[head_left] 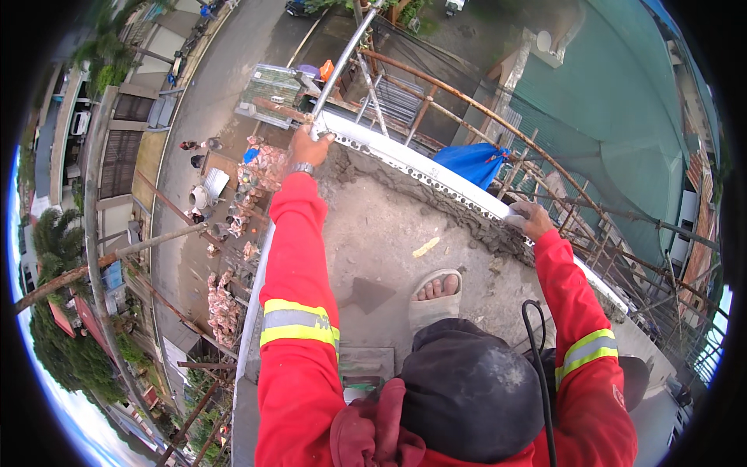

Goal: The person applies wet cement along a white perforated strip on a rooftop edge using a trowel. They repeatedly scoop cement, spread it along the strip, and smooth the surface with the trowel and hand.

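A long white perforated metal strip (pixel 420 167) lies along the mortared outer edge of a rough concrete slab (pixel 381 233), high above a street. My left hand (pixel 309 145), with a wristwatch, grips the strip's far-left end at the slab's corner. My right hand (pixel 528 219) presses down on the strip further right, fingers curled over it. Both arms wear red sleeves with yellow reflective bands. My foot in a white sandal (pixel 434 300) rests on the slab between my arms.
Rusty scaffold pipes (pixel 498 121) and green netting (pixel 615 117) stand beyond the edge. A blue tarp bundle (pixel 472 161) hangs just outside it. Far below are a road, rubble piles (pixel 224 303) and people. A dark tile (pixel 366 294) and a yellow scrap (pixel 426 247) lie on the slab.
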A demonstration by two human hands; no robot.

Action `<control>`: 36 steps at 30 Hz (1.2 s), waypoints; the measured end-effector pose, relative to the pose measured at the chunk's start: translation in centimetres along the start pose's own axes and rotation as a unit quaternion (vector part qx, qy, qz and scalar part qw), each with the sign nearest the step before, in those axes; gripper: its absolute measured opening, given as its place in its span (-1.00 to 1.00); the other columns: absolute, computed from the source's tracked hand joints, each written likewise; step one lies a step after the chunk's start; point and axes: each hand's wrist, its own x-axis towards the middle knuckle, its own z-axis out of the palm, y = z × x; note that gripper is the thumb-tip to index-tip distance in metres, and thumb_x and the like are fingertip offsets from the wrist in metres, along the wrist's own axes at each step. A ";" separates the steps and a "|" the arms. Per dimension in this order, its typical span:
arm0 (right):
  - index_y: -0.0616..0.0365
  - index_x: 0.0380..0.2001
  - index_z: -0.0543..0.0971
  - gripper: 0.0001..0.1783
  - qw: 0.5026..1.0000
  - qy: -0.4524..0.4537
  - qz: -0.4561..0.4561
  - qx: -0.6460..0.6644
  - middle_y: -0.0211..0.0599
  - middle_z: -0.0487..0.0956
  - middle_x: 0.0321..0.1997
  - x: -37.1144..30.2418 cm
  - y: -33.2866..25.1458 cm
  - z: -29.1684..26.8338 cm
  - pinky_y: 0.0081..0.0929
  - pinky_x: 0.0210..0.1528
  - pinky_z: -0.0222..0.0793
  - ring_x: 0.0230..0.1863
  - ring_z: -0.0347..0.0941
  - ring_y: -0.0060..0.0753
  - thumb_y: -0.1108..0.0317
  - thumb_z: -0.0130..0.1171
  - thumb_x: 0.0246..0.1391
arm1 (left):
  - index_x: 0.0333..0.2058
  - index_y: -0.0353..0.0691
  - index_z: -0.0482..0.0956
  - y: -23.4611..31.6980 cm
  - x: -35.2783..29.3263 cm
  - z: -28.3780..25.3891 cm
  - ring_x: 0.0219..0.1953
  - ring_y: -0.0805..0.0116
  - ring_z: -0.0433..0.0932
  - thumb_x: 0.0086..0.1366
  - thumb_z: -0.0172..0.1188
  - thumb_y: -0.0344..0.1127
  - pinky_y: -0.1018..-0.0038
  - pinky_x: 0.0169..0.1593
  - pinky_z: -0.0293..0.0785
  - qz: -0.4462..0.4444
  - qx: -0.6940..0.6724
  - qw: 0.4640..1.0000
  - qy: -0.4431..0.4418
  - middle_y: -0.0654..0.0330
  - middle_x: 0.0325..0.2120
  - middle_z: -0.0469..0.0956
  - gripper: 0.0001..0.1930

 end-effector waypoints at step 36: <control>0.00 -0.28 0.58 -0.69 0.997 0.067 -0.030 0.003 -0.23 0.59 -0.30 -6.0 6.2 -3.0 -0.24 -0.21 0.41 -0.29 0.51 -0.04 0.22 0.27 -0.18 | 0.01 -0.50 0.34 -3.3 2.6 -0.5 -0.07 0.19 0.46 0.02 0.34 -0.22 0.39 0.03 0.31 0.015 0.017 1.000 -0.018 -0.10 -0.10 0.47 -0.36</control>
